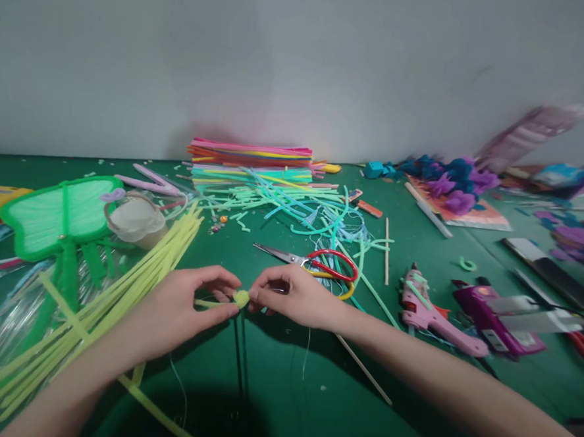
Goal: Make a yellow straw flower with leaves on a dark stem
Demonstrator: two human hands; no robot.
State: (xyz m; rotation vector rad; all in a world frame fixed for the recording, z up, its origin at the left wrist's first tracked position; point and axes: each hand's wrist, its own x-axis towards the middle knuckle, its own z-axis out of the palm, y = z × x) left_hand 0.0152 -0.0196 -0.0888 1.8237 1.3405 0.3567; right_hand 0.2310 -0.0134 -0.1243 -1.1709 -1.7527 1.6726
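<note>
A small yellow pipe cleaner coil (241, 299) is pinched between the fingertips of my left hand (195, 305). One straight yellow length runs from it back into that palm. From the right, my right hand (287, 296) has thumb and forefinger closed at the coil's edge. Beneath my left forearm lies a bundle of yellow pipe cleaners (136, 288), fanned out toward the lower left. Just beyond my right hand rest scissors (319, 263) with red and yellow handles, their blades apart from my fingers. A thin thread (307, 354) hangs below my right hand.
Stacked coloured pipe cleaners (251, 155) lie against the wall, with tangled blue and green strands (322, 214) before them. On the right are a pink glue gun (439, 320) and a purple glue gun (496, 317). A green pipe-cleaner piece (69, 215) sits left; a wooden stick (364, 371) lies near my right forearm.
</note>
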